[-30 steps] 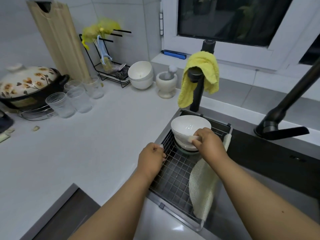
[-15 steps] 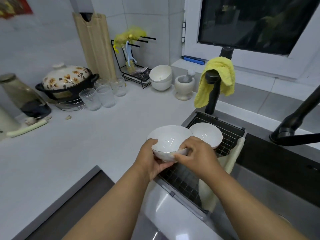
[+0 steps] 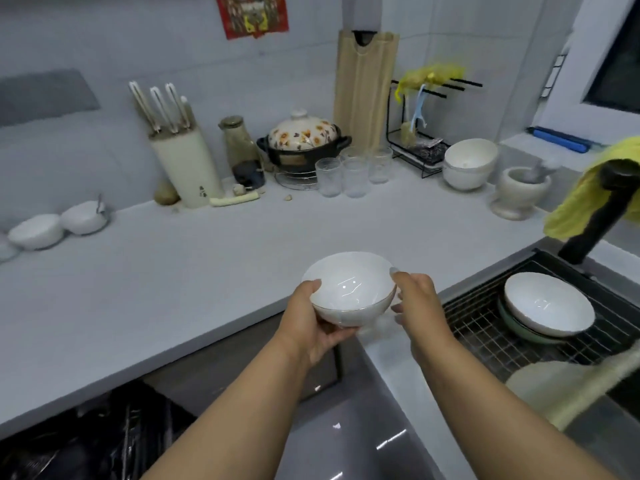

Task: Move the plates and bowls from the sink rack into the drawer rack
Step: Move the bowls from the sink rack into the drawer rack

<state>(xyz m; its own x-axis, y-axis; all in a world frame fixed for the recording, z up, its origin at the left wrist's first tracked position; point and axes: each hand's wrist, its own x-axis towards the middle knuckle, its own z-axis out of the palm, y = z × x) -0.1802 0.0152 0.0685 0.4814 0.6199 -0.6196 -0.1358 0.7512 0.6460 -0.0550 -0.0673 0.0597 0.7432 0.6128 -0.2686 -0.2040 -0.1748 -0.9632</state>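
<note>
A white bowl (image 3: 349, 289) with a thin gold rim hangs above the counter's front edge. My left hand (image 3: 311, 323) cups it from below and the left side. My right hand (image 3: 417, 299) touches its right rim with fingers spread. On the black wire sink rack (image 3: 485, 337) at the right, another white bowl (image 3: 549, 303) sits on a green dish (image 3: 526, 332). The open drawer rack (image 3: 86, 441) shows dark at the bottom left, its contents unclear.
Along the back of the white counter (image 3: 173, 289) stand a knife block (image 3: 187, 168), a flowered pot (image 3: 304, 140), glasses (image 3: 353, 174), stacked white bowls (image 3: 469, 164) and a mortar (image 3: 519, 192). A yellow cloth (image 3: 585, 202) hangs on the black tap. Two small white bowls (image 3: 59, 226) sit far left.
The bowl has been lifted off the stack in the sink rack and carried left, over the counter edge. My left hand now holds it from below, and the view has swung left.
</note>
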